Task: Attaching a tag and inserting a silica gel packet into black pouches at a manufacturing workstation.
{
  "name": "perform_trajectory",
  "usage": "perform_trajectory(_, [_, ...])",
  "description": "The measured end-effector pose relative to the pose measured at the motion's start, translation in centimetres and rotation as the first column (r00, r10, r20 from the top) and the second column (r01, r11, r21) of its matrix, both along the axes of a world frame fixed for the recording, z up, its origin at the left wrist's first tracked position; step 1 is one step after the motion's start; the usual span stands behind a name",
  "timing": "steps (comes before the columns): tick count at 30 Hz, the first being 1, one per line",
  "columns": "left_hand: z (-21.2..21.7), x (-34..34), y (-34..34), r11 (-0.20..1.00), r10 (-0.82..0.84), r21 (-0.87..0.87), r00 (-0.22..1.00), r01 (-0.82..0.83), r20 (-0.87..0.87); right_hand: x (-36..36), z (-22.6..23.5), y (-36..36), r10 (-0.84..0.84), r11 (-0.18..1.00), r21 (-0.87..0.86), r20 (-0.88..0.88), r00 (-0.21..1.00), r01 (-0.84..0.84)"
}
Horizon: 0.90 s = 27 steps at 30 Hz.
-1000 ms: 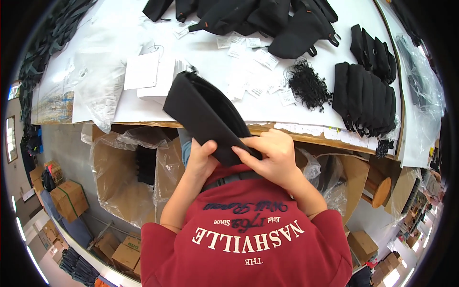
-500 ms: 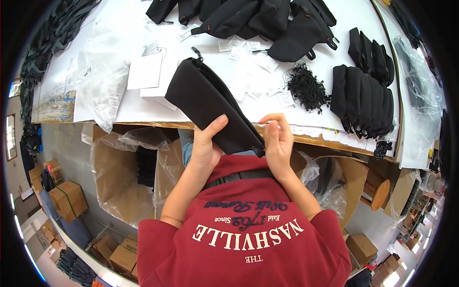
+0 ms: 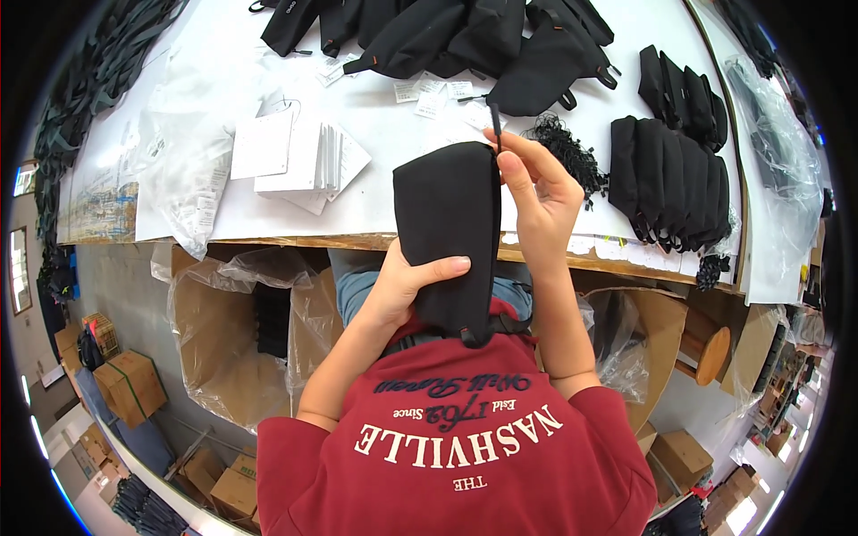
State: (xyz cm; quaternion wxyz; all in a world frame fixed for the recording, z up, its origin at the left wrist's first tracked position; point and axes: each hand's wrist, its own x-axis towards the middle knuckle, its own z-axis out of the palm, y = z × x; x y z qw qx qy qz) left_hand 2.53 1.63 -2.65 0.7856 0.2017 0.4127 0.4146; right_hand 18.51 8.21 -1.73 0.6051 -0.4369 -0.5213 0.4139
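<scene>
Your left hand (image 3: 407,281) holds the black pouch (image 3: 447,205) low down, thumb across its front face. Your right hand (image 3: 545,192) is narrowed to a pinch on the dark pull tab (image 3: 496,125) at the pouch's upper right corner. The pouch stands nearly upright across the middle of the near edge of the table (image 3: 366,214), its lower end beyond that edge, by your waist.

If your left thumb slackens while you tug upward, the pouch could twist or slip off toward your lap. Pulling the tab sideways might pucker the fabric or make it catch. A wide swing of your right hand could disturb the tangle of black cords (image 3: 590,170) just beyond it.

You can't see your left fingers behind the pouch, and its right side is too dark to tell whether the opening is closed. Your right hand partly covers the cords, and the heap of black pouches (image 3: 429,40) is cut off at the top.
</scene>
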Motion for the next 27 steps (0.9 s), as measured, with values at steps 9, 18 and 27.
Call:
perform_trajectory(9, [-0.2,0.0,0.6,0.991,0.113,-0.079,0.991,-0.107,0.07,-0.9,-1.1,-0.5,-0.093,0.991,0.113,0.168,0.981,0.074])
perform_trajectory(18, [-1.3,-1.3,0.6,0.997,0.069,-0.029,0.981,-0.065,0.18,-1.3,-0.3,-1.0,-0.039,0.997,0.065,0.147,0.988,0.03])
perform_trajectory(27, [-3.0,-3.4,2.8,0.954,0.3,-0.119,0.877,-0.275,0.376,-2.3,1.5,-4.8,0.347,0.937,-0.095,0.183,0.92,-0.335])
